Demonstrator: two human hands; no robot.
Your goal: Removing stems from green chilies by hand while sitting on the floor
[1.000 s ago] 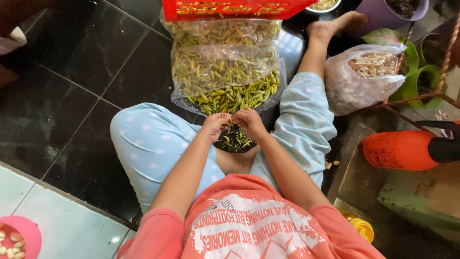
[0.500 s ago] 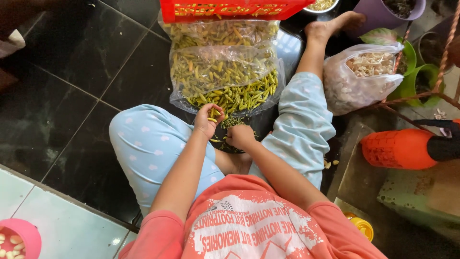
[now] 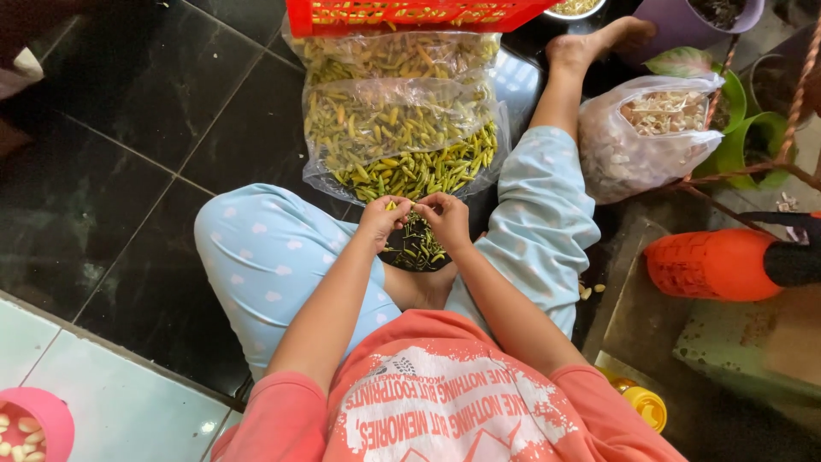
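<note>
Head view, looking straight down: a person sits on a dark tiled floor (image 3: 128, 145) with legs in pale blue trousers spread apart. The left hand (image 3: 383, 221) and the right hand (image 3: 446, 219) meet at the middle of the picture, fingertips almost touching, both pinched narrow on one small green chili (image 3: 412, 208) held between them. Its long axis seems to run from 9 to 3 o'clock, from one hand to the other, but it is too small to be sure. Both hands are equally near to it.

Just below the hands, at 6 o'clock from them, lies a dark small container with green stems (image 3: 416, 246) between the knees (I cannot tell its exact kind). At 12 o'clock from the hands, very near, a clear plastic bag of green chilies (image 3: 402, 137) lies open toward the person, with a red plastic crate (image 3: 410, 13) behind it. At 2 o'clock, well apart, stands another clear bag of garlic (image 3: 646, 141). A pink bowl (image 3: 34, 423) sits at 8 o'clock, far away.
</note>
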